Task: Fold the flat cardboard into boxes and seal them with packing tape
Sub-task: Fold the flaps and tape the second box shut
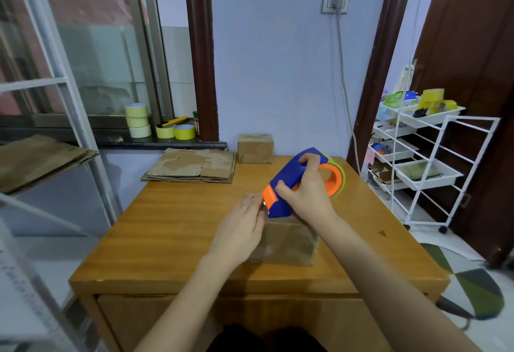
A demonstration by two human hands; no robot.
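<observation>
- The wooden table (172,229) fills the middle of the room, set against the pale wall.
- A white wire cart (434,157) with trays stands to its right, by the dark door frame.
- A stack of flat cardboard (192,168) lies at the table's far left corner, partly over the edge.
- A folded box (289,243) sits on the table near the front, just under both hands; its top looks glossy with tape.
- A smaller closed box (256,148) stands at the far edge against the wall, beside the flat stack.
- The blue and orange tape dispenser (300,182) is tilted, nose down on the box's far top edge.
- The right hand (306,190) has its grip wrapped around the dispenser's body, fingers curled over the top.
- The left hand (244,223) rests on the box's left side, fingers fairly straight, tips touching the dispenser's nose.
- Rolls of yellow tape (139,120) sit on the windowsill to the left.
</observation>
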